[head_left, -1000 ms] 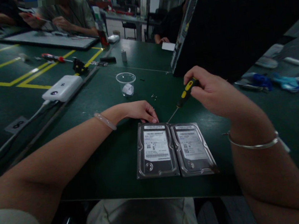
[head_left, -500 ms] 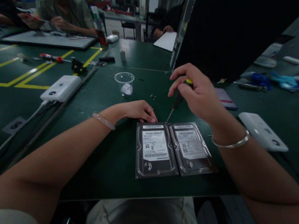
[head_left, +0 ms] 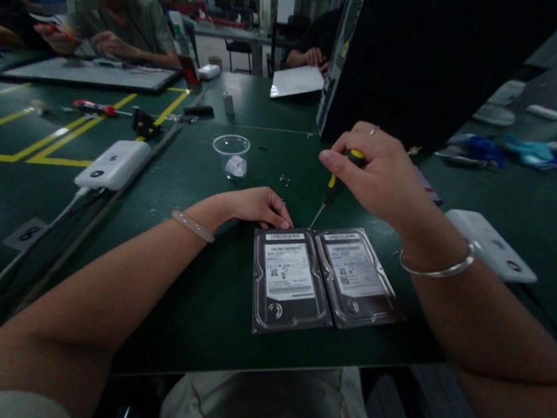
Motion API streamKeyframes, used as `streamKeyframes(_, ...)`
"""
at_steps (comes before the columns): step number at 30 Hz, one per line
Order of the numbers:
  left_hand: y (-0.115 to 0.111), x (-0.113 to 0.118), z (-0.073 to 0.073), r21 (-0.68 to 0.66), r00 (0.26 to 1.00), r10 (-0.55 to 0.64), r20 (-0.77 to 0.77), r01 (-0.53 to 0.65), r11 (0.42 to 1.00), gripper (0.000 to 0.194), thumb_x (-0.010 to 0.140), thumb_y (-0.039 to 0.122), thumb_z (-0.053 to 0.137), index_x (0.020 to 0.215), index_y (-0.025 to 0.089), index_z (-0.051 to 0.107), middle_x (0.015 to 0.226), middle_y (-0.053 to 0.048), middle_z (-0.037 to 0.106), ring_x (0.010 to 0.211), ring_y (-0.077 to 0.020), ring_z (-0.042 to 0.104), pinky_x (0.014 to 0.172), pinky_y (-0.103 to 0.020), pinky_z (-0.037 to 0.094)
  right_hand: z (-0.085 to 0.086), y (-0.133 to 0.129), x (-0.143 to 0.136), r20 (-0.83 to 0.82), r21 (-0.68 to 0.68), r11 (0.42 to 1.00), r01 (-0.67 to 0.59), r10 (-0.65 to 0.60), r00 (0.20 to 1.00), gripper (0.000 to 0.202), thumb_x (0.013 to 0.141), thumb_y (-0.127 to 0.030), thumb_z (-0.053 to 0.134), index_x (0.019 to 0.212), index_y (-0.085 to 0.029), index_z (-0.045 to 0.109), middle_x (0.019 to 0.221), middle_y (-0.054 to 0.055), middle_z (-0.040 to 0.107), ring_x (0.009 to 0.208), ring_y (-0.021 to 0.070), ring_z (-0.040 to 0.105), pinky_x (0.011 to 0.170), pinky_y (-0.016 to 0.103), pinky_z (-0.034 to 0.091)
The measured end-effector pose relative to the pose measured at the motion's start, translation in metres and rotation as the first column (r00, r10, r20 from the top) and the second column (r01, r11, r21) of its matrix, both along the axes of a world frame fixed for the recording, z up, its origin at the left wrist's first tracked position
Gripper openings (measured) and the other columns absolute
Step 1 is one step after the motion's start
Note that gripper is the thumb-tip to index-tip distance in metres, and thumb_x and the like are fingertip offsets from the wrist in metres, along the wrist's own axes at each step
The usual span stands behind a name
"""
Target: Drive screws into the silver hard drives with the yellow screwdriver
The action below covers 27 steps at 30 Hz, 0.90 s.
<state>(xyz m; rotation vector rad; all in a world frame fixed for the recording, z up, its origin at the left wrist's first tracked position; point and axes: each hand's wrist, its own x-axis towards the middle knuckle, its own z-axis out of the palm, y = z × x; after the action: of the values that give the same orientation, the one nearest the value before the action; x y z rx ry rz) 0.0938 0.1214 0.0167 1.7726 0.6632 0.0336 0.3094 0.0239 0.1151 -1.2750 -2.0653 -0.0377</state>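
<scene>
Two metal hard drives with white labels lie side by side on the green table, the left drive (head_left: pixel 292 315) almost touching the right drive (head_left: pixel 362 303). My right hand (head_left: pixel 372 168) is closed round the yellow and black handle of a screwdriver (head_left: pixel 335 186). Its tip points down and left to the top right corner of the left drive. At that drive's top edge rests my left hand (head_left: pixel 262 209), fingers curled together; whatever they pinch, if anything, is hidden. Several tiny screws (head_left: pixel 285 181) are scattered just beyond the drives.
A clear plastic cup (head_left: pixel 233 154) with something white inside stands beyond my left hand. White power strips (head_left: pixel 113 165) lie at both sides. A large black case (head_left: pixel 421 52) rises at the right. Other people sit across the table (head_left: pixel 178 173).
My right hand's fingers have closed more round the screwdriver handle, and the hand has shifted slightly right. A person's white board at the back has moved left. My left hand has stayed in place.
</scene>
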Motion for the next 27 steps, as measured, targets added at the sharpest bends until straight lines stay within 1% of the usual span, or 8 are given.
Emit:
streamKeyframes(4, 0.001, 0.000, -0.001, 0.015, 1.000, -0.006, -0.002, 0.006, 1.000, 0.017, 0.074, 0.032, 0.078, 0.088, 0.023, 0.080, 0.082, 0.000, 0.076, 0.072, -0.0099, 0.063, 0.065, -0.020, 0.044, 0.007, -0.005, 0.006, 0.051, -0.135, 0.991, -0.002, 0.009, 0.999, 0.008, 0.089, -0.032, 0.058, 0.092, -0.024, 0.058, 0.082, 0.002, 0.060, 0.071, 0.0169, 0.054, 0.065, 0.033, 0.041)
streamKeyframes(8, 0.001, 0.000, -0.002, 0.024, 1.000, -0.001, -0.013, 0.002, 1.000, 0.017, 0.074, 0.032, 0.078, 0.089, 0.023, 0.080, 0.083, 0.000, 0.076, 0.074, -0.0111, 0.064, 0.066, -0.022, 0.045, 0.013, -0.006, 0.014, 0.062, -0.150, 0.989, -0.009, 0.018, 0.998, 0.015, 0.083, -0.027, 0.064, 0.096, -0.025, 0.057, 0.080, 0.001, 0.061, 0.066, 0.0155, 0.052, 0.062, 0.032, 0.043)
streamKeyframes(11, 0.001, -0.001, -0.002, 0.024, 1.000, 0.006, -0.016, -0.006, 1.000, 0.017, 0.074, 0.032, 0.077, 0.088, 0.023, 0.080, 0.084, -0.001, 0.075, 0.074, -0.0123, 0.063, 0.068, -0.024, 0.046, 0.018, -0.005, 0.020, 0.057, -0.199, 0.979, -0.047, 0.060, 0.997, 0.018, 0.083, -0.024, 0.064, 0.101, -0.024, 0.061, 0.087, 0.002, 0.065, 0.072, 0.0173, 0.058, 0.068, 0.035, 0.047)
streamKeyframes(16, 0.002, 0.000, -0.002, 0.007, 1.000, 0.008, -0.018, -0.008, 1.000, 0.018, 0.072, 0.033, 0.079, 0.086, 0.023, 0.080, 0.081, -0.001, 0.075, 0.071, -0.0119, 0.062, 0.067, -0.024, 0.046, 0.026, -0.006, 0.027, -0.032, -0.330, 0.918, -0.219, 0.220, 0.975, 0.022, 0.084, -0.018, 0.059, 0.102, -0.024, 0.069, 0.104, 0.004, 0.072, 0.095, 0.0221, 0.067, 0.085, 0.040, 0.051)
streamKeyframes(19, 0.001, 0.000, -0.001, 0.008, 1.000, 0.016, -0.025, -0.016, 1.000, 0.018, 0.072, 0.033, 0.079, 0.086, 0.023, 0.080, 0.081, -0.001, 0.075, 0.071, -0.0119, 0.062, 0.066, -0.023, 0.045, 0.022, -0.006, 0.022, -0.063, -0.317, 0.929, -0.188, 0.177, 0.982, 0.008, 0.086, -0.026, 0.063, 0.088, -0.024, 0.071, 0.095, 0.003, 0.075, 0.085, 0.0213, 0.068, 0.077, 0.038, 0.051)
streamKeyframes(23, 0.000, 0.001, 0.001, -0.005, 0.999, 0.023, -0.032, -0.024, 1.000, 0.018, 0.072, 0.032, 0.079, 0.087, 0.022, 0.080, 0.082, -0.001, 0.075, 0.073, -0.0123, 0.062, 0.067, -0.024, 0.045, 0.011, -0.004, 0.008, -0.058, -0.194, 0.978, -0.081, 0.071, 0.996, 0.025, 0.087, -0.040, 0.066, 0.071, -0.021, 0.066, 0.075, 0.003, 0.071, 0.070, 0.0189, 0.065, 0.068, 0.036, 0.049)
streamKeyframes(25, 0.000, 0.001, 0.001, -0.005, 0.999, 0.023, -0.029, -0.023, 1.000, 0.019, 0.072, 0.033, 0.079, 0.088, 0.022, 0.080, 0.083, -0.002, 0.075, 0.073, -0.0121, 0.062, 0.067, -0.024, 0.045, 0.009, -0.005, 0.003, -0.052, -0.148, 0.983, -0.106, 0.099, 0.994, 0.017, 0.091, -0.030, 0.058, 0.080, -0.021, 0.067, 0.080, 0.003, 0.071, 0.075, 0.0181, 0.065, 0.072, 0.035, 0.049)
streamKeyframes(27, 0.000, 0.001, 0.000, -0.004, 1.000, 0.015, -0.027, -0.015, 1.000, 0.020, 0.072, 0.034, 0.079, 0.088, 0.022, 0.080, 0.084, -0.002, 0.075, 0.073, -0.0119, 0.062, 0.067, -0.023, 0.044, 0.007, -0.006, 0.000, -0.039, -0.129, 0.977, -0.170, 0.166, 0.985, 0.015, 0.088, -0.015, 0.053, 0.094, -0.021, 0.065, 0.094, 0.004, 0.072, 0.084, 0.0177, 0.065, 0.077, 0.034, 0.050)
